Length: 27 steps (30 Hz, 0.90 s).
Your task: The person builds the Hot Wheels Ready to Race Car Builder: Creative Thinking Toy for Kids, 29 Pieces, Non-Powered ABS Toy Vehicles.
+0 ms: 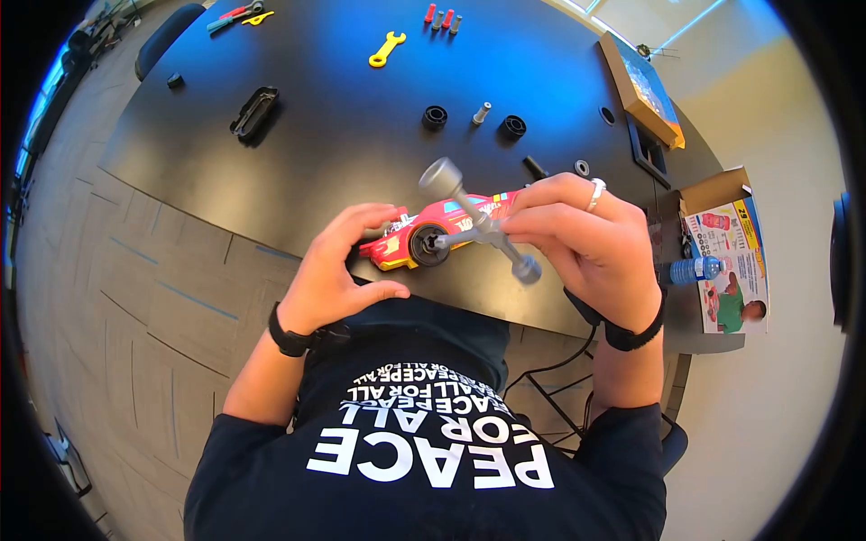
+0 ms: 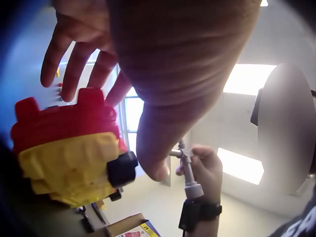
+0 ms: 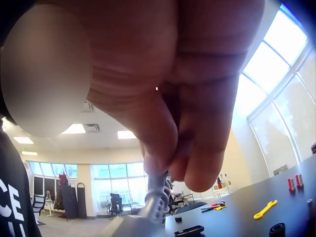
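A red and yellow toy car (image 1: 390,249) sits near the table's front edge, its black wheel (image 1: 429,245) facing the person. My right hand (image 1: 586,239) pinches one arm of a grey four-way lug wrench (image 1: 488,232). Another arm of the wrench points into the wheel's hub. My left hand (image 1: 338,270) is at the other end of the car, fingers lying along its far side and thumb stretched out on the near side. In the left wrist view, its fingers (image 2: 74,66) are spread loosely above the car's red and yellow end (image 2: 69,158).
Farther back stand two black wheels (image 1: 435,116), a grey bolt (image 1: 482,114) and several red and grey bolts (image 1: 442,20). A yellow wrench (image 1: 387,50) and a black tray-like part (image 1: 255,114) lie beyond the car. At right are a water bottle (image 1: 695,270) and an open box (image 1: 729,261).
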Tool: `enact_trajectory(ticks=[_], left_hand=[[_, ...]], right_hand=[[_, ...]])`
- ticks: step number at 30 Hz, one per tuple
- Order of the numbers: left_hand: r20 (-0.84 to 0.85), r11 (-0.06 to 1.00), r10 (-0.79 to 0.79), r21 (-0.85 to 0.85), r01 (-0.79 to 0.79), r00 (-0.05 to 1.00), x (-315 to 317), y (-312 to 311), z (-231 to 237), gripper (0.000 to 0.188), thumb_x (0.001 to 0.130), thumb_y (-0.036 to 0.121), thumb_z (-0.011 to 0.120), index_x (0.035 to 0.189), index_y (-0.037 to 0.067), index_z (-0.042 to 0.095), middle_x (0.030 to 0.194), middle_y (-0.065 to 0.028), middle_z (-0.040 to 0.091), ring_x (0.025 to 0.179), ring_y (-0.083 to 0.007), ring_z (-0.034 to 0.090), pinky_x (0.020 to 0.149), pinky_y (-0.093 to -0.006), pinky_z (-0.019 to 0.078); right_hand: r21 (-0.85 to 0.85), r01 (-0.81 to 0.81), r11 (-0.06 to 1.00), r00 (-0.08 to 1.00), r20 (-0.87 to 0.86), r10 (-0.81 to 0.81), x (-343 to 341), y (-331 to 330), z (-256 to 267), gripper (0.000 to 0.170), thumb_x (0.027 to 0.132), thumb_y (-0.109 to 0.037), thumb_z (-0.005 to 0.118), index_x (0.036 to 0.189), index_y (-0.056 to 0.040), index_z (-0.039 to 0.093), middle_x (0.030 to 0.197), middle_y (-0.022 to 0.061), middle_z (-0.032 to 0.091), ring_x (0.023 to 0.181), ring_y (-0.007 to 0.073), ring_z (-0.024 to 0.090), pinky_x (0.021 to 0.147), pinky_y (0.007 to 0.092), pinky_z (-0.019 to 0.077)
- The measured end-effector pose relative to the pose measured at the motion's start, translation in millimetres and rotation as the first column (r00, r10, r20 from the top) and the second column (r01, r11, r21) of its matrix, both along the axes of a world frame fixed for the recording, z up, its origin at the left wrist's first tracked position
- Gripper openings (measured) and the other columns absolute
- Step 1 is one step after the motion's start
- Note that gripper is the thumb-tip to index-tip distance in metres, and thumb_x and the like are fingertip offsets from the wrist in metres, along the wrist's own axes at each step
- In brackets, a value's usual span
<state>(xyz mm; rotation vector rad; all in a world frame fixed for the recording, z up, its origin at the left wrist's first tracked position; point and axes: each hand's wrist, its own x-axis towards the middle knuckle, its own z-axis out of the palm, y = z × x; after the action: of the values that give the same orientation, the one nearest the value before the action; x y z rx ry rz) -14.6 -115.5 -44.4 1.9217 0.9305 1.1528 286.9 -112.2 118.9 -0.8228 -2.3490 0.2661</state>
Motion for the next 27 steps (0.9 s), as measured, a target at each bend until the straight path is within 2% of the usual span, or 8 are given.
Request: enact_trajectory(ticks=[6, 10, 13, 15, 19, 22, 25, 27], left_hand=[[0.085, 0.995, 0.093, -0.044, -0.09, 0.992, 18, -7, -17, 0.071, 0.077, 0.004, 0.099, 0.142, 0.002, 0.072, 0.147, -0.0182, 0.071, 0.129, -0.0313, 0.073, 0.109, -0.0396, 0.0582], [0.051, 0.983, 0.151, 0.098, -0.155, 0.987, 23, -8, -20, 0.06, 0.079, -0.001, 0.095, 0.136, 0.002, 0.076, 0.146, -0.0203, 0.074, 0.124, -0.033, 0.076, 0.109, -0.0402, 0.0589], [0.048, 0.969, 0.175, 0.166, -0.181, 0.983, 25, -11, -20, 0.058, 0.079, -0.001, 0.094, 0.134, 0.003, 0.077, 0.145, -0.0199, 0.076, 0.121, -0.0356, 0.077, 0.104, -0.0414, 0.06], [0.053, 0.965, 0.183, 0.179, -0.189, 0.982, 27, -13, -20, 0.058, 0.078, -0.001, 0.094, 0.134, 0.004, 0.077, 0.144, -0.0191, 0.076, 0.119, -0.0378, 0.077, 0.1, -0.0424, 0.0608], [0.046, 0.951, 0.22, 0.213, -0.224, 0.975, 29, -14, -18, 0.057, 0.077, 0.0, 0.095, 0.131, 0.001, 0.078, 0.134, -0.0197, 0.08, 0.109, -0.0343, 0.077, 0.097, -0.0407, 0.0602], [0.049, 0.943, 0.229, 0.234, -0.234, 0.972, 27, -15, -16, 0.055, 0.076, 0.001, 0.096, 0.127, 0.0, 0.078, 0.13, -0.0187, 0.081, 0.106, -0.0341, 0.077, 0.095, -0.0407, 0.0606], [0.032, 0.938, 0.238, 0.25, -0.238, 0.971, 27, -14, -15, 0.057, 0.075, 0.0, 0.096, 0.129, 0.0, 0.078, 0.134, -0.0201, 0.08, 0.108, -0.0347, 0.077, 0.095, -0.041, 0.0612], [0.019, 0.941, 0.252, 0.228, -0.25, 0.968, 29, -15, -14, 0.059, 0.075, 0.0, 0.096, 0.131, 0.001, 0.078, 0.141, -0.0214, 0.078, 0.11, -0.0353, 0.078, 0.096, -0.0411, 0.0615]], right_hand=[[0.028, -0.058, 0.998, 0.968, 0.245, 0.049, -18, -1, 9, 0.019, 0.089, 0.008, 0.077, 0.105, -0.0024, 0.08, 0.104, 0.0102, 0.076, 0.089, 0.0291, 0.076, 0.076, 0.0363, 0.0619], [0.107, -0.102, 0.989, 0.959, 0.274, 0.07, -25, -3, 10, 0.011, 0.092, -0.007, 0.075, 0.103, -0.0044, 0.071, 0.094, 0.0082, 0.07, 0.089, 0.0295, 0.074, 0.075, 0.0396, 0.0603], [0.037, 0.013, 0.999, 0.883, 0.469, -0.029, -30, -16, 21, 0.012, 0.097, -0.015, 0.076, 0.1, -0.0047, 0.069, 0.092, 0.009, 0.072, 0.088, 0.0289, 0.075, 0.07, 0.0404, 0.0589], [0.029, 0.193, 0.981, 0.755, 0.634, -0.168, -32, -20, 22, 0.019, 0.1, -0.022, 0.077, 0.098, -0.0052, 0.067, 0.09, 0.0093, 0.073, 0.086, 0.0284, 0.075, 0.068, 0.0417, 0.0579], [0.039, 0.141, 0.989, 0.836, 0.531, -0.14, -28, -19, 10, 0.022, 0.102, -0.024, 0.077, 0.104, -0.0056, 0.066, 0.083, 0.0089, 0.071, 0.078, 0.0293, 0.073, 0.064, 0.0425, 0.0569], [0.026, -0.01, 1.0, 0.947, 0.322, 0.002, -27, -18, 0, 0.024, 0.105, -0.027, 0.076, 0.11, -0.0066, 0.065, 0.073, 0.0082, 0.068, 0.068, 0.0302, 0.071, 0.059, 0.0432, 0.0544], [0.049, 0.015, 0.999, 0.95, 0.312, -0.029, -21, -26, -4, 0.027, 0.106, -0.029, 0.076, 0.113, -0.0066, 0.062, 0.067, 0.0076, 0.065, 0.063, 0.0306, 0.069, 0.056, 0.0436, 0.0521], [-0.013, 0.242, 0.97, 0.888, 0.407, -0.216, -20, -32, -1, 0.026, 0.096, -0.024, 0.088, 0.1, -0.009, 0.067, 0.073, 0.0065, 0.069, 0.064, 0.0317, 0.069, 0.057, 0.043, 0.0524]])
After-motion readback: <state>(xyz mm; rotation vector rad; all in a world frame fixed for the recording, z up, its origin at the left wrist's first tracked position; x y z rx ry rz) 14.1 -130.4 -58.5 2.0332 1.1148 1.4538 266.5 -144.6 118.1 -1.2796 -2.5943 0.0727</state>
